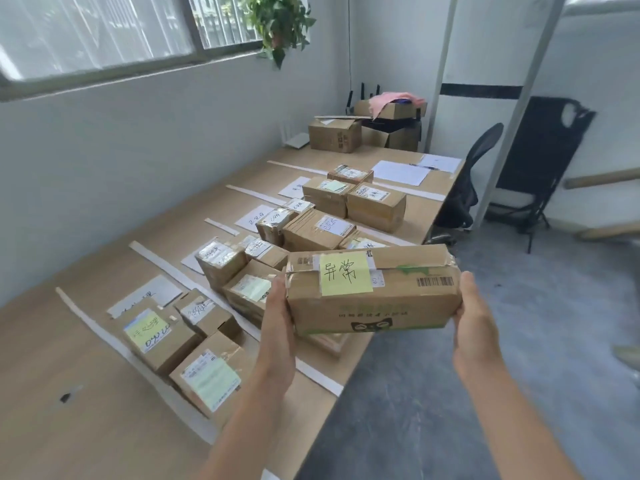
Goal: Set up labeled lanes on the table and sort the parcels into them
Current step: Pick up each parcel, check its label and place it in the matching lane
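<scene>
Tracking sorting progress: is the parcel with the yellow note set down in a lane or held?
Held. The left hand and right hand grip the ends of the parcel, up off the table.

Office: long desk [52,341], swivel chair [474,174], papers [400,172], window blinds [86,26].

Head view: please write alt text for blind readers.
A left hand and right hand hold a long brown cardboard parcel with a yellow handwritten note over the edge of the light wooden table. On it, white paper strips mark lanes of smaller cardboard parcels.
</scene>
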`<act>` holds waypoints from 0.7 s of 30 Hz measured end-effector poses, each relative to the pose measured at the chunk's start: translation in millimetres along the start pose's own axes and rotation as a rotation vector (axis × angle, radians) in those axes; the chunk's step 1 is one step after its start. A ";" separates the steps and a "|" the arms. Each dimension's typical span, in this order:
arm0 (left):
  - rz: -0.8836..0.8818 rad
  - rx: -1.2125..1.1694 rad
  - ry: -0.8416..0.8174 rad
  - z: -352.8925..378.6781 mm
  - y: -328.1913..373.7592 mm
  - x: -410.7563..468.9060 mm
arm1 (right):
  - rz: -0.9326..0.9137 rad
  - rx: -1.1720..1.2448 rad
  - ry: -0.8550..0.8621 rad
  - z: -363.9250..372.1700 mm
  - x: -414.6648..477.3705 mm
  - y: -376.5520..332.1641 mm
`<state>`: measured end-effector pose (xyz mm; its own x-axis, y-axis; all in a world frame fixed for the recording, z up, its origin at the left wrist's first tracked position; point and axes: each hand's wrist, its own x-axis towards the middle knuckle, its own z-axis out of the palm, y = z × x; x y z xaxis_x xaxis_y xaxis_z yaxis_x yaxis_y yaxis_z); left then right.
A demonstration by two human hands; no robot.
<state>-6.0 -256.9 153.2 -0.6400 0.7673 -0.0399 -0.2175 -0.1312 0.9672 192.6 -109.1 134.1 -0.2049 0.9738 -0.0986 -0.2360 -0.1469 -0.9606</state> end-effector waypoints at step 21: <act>-0.088 0.009 -0.031 194.3 -49.3 238.5 | -0.037 -0.098 0.064 -68.1 280.2 -47.1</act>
<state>-4.7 54.6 144.7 -0.5953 0.7949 -0.1175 -0.2655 -0.0565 0.9624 211.1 182.4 133.9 -0.1360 0.9878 -0.0761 -0.1479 -0.0962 -0.9843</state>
